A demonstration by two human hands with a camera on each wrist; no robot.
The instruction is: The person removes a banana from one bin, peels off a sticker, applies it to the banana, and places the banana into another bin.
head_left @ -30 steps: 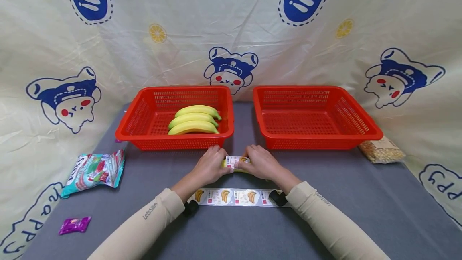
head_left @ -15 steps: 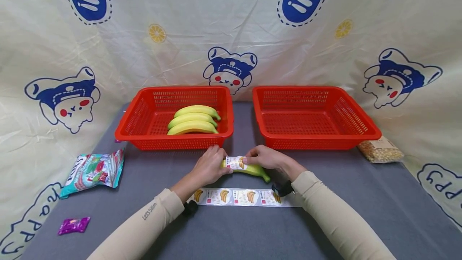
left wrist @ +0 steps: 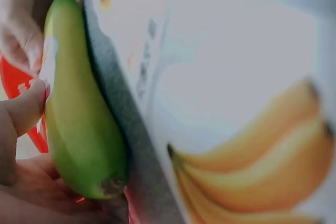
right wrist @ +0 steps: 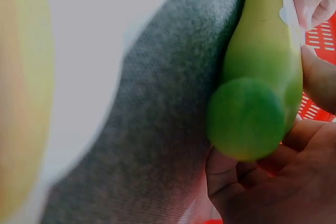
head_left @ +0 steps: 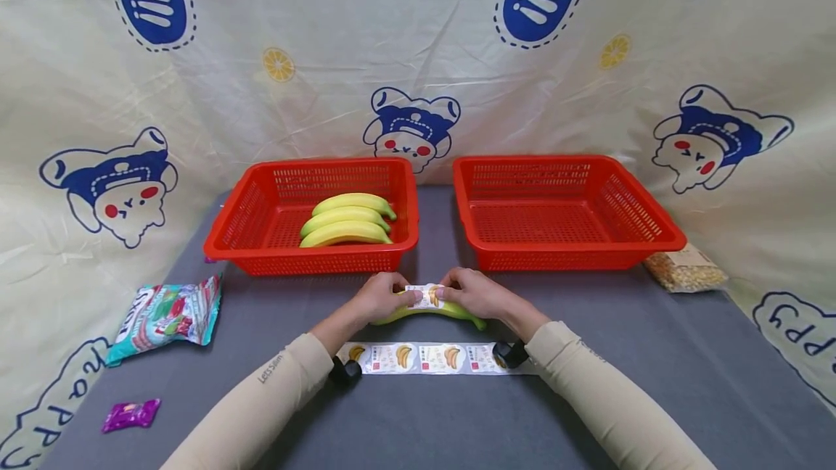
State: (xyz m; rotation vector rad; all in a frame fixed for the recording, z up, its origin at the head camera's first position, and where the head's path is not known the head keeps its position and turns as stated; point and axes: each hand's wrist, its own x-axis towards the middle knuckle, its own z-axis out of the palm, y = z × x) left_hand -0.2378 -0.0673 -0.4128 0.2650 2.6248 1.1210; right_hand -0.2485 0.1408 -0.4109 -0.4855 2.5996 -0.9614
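A yellow-green banana lies crosswise in front of the baskets, a white label with a banana picture on its upper side. My left hand has its thumb on the label's left end and its fingers behind the banana. Opposite, my right hand presses its thumb on the label's right end, fingers likewise behind the fruit. In the left wrist view the banana sits between thumb and fingers. The right wrist view shows its green end beside the right hand's curled fingers.
A strip of banana labels lies nearer me under both wrists. The left red basket holds several bananas; a second red basket stands right. Around them are a snack bag, a purple packet and a bag of grains.
My right hand first slid right, baring the banana's right end, and its thumb now lies on the label. My left hand has shifted slightly, uncovering the left end.
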